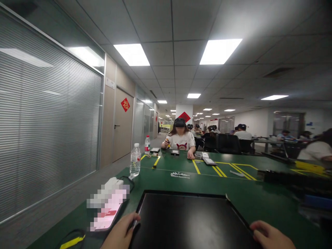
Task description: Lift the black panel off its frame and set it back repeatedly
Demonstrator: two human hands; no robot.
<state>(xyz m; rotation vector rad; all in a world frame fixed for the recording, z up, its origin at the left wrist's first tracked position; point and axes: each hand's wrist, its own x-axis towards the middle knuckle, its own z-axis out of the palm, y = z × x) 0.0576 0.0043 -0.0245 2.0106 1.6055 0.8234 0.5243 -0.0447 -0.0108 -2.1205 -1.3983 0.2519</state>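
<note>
Observations from my remote seat, head feed, by descending size. Green tabletop (153,180), yellow tape marks toward its far side. Beyond it a co-worker (178,142) in a white top, well apart from my work. Nearest me, in the lower middle, what I take for a black display panel (193,221): broad, flat, smooth-faced, with a thin dark rim. Its near edge is out of view; I cannot tell whether it rests fully on the table. Handling estimate: stiff, moderately heavy for its thickness, glossy and therefore somewhat slippery; the face is probably the fragile part, poor at bearing thumb pressure or twist. Best hold: opposite side rims, about mid-length, load shared evenly, fingers beneath and thumbs off the face. Present hold agrees roughly. Left hand (121,229): curled, nearly closed, digits over the left rim. Right hand (271,236): thumb and finger drawn close together on the right rim; its other fingers are hidden. Grip force not readable. Left of the panel, a clear water bottle (135,162) stands upright; nearer, a smartphone (110,213), screen pixelated, lies close to my left hand. Smallest: a scatter of pale bits (180,175) just beyond the far rim, too small to identify.
</note>
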